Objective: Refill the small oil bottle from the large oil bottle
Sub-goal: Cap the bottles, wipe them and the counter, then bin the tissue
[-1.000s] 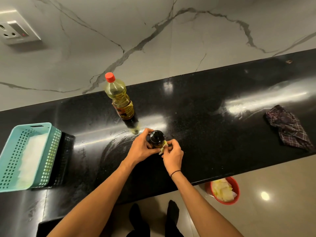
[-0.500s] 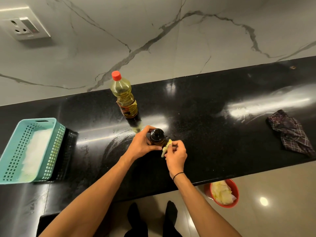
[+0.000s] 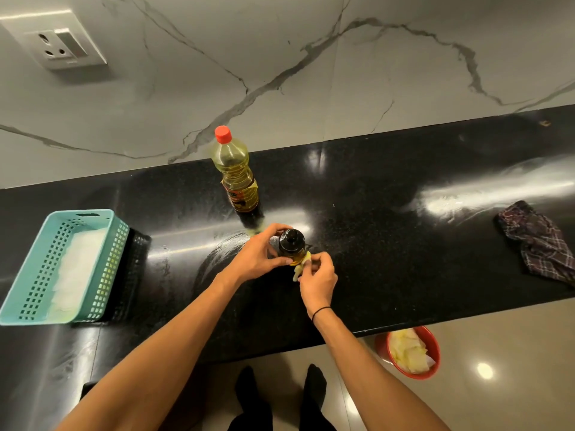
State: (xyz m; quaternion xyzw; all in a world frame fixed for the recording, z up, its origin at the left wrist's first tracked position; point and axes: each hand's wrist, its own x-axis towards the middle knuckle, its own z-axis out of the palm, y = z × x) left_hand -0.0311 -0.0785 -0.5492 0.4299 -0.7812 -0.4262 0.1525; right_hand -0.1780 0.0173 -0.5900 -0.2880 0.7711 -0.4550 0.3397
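The large oil bottle (image 3: pixel 237 177), clear with yellow oil, a red cap and a dark label, stands upright and capped on the black counter (image 3: pixel 389 244). Just in front of it stands the small oil bottle (image 3: pixel 292 245), dark-capped with yellow oil below. My left hand (image 3: pixel 259 256) wraps around its left side. My right hand (image 3: pixel 317 279) pinches a small yellowish tissue (image 3: pixel 299 270) against the bottle's lower right side.
A teal basket (image 3: pixel 67 265) lined with white tissue lies at the left, a black basket (image 3: pixel 130 269) tucked beside it. A checked cloth (image 3: pixel 541 244) lies at the right. On the floor sits a red bowl (image 3: pixel 413 353) with used tissues. A wall socket (image 3: pixel 57 46) is upper left.
The hands stay on the small bottle; the right hand has shifted the tissue slightly against its side. The view has drifted a little.
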